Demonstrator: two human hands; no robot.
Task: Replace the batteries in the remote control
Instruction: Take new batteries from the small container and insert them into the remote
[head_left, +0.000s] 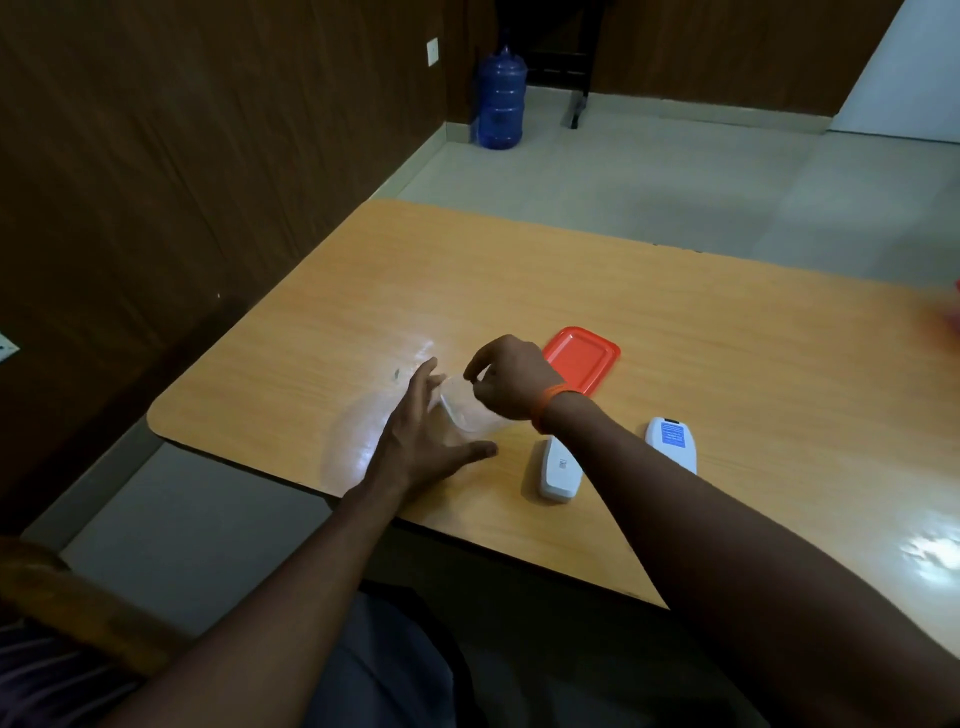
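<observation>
Left hand splayed beside clear container; right hand pinches inside, contents unclear

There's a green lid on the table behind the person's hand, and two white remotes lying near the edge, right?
Nearly. The lid is orange-red, not green; the head view shows that plainly. The rest holds: it lies on the table just behind the right hand, and two white remotes lie near the table's near edge.
</observation>
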